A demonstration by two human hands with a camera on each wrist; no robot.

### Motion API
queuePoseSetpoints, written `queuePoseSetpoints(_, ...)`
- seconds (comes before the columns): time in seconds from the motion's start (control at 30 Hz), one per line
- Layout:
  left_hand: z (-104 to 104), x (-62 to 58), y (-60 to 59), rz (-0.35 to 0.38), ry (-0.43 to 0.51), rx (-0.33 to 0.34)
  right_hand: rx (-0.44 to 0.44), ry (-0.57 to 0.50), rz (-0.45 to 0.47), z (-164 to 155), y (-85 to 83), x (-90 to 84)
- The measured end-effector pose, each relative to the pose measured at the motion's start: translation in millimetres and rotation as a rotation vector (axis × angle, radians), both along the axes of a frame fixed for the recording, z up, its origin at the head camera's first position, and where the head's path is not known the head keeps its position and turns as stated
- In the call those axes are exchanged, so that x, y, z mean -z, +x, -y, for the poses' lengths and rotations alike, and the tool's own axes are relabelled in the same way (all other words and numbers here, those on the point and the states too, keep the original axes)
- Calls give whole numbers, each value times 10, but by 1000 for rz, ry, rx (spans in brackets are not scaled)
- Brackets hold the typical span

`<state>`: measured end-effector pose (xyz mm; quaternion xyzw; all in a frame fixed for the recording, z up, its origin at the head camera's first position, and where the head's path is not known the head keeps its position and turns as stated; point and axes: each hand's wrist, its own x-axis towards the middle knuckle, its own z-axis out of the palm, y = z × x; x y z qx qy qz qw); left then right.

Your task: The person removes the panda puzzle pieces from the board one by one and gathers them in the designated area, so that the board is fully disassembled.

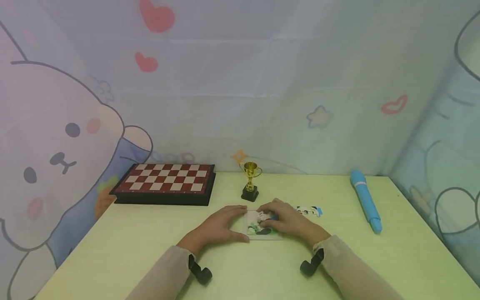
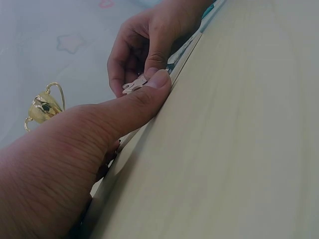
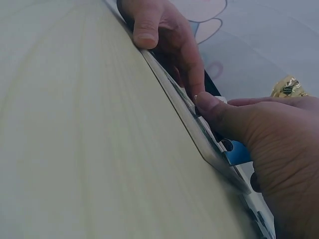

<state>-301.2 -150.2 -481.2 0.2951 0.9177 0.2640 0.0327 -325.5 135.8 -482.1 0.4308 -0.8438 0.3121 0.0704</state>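
Observation:
A small flat puzzle tray (image 1: 262, 238) with a light rim lies on the table, part of its colourful picture showing green and black. My left hand (image 1: 219, 225) grips the tray's left end, thumb at the near corner and fingers at the far corner. Over the tray, my right hand (image 1: 283, 218) pinches a small jigsaw piece (image 2: 133, 85) between thumb and fingers. Its pale knobbed edge shows in the left wrist view; the fingers hide the rest. More pieces with a panda face (image 1: 309, 211) and some blue lie just right of the right hand.
A gold trophy cup (image 1: 250, 179) on a black base stands behind the tray. To the back left lies a red and white chessboard box (image 1: 166, 179). A thick blue pen-shaped object (image 1: 366, 202) lies at the right. A printed cloth (image 1: 262, 83) hangs behind the table.

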Motion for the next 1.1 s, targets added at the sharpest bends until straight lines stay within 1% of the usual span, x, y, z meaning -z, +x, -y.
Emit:
queuePoseSetpoints(0.2,1,4,-21,-23,-7,9,24,1,-40,-9,-34,1)
queuePoseSetpoints(0.3,0,0,-24,-25,-10,11,5,2,-52,-11,-39,-9)
queuePoseSetpoints(0.4,-1,-4,-21,-17,-9,6,-10,-5,-35,-12,-33,-11)
queuePoseSetpoints(0.53,-1,-2,-16,-9,-14,1,-8,-10,-7,-12,-25,-8)
queuePoseSetpoints(0.73,4,-5,-12,-19,-9,6,3,-8,-6,-11,-10,-27)
queuePoseSetpoints(1.0,4,8,-15,-22,-6,6,-76,-91,-91,7,-5,-55)
queuePoseSetpoints(1.1,4,7,-13,-20,-6,5,-68,-78,-72,13,0,-63)
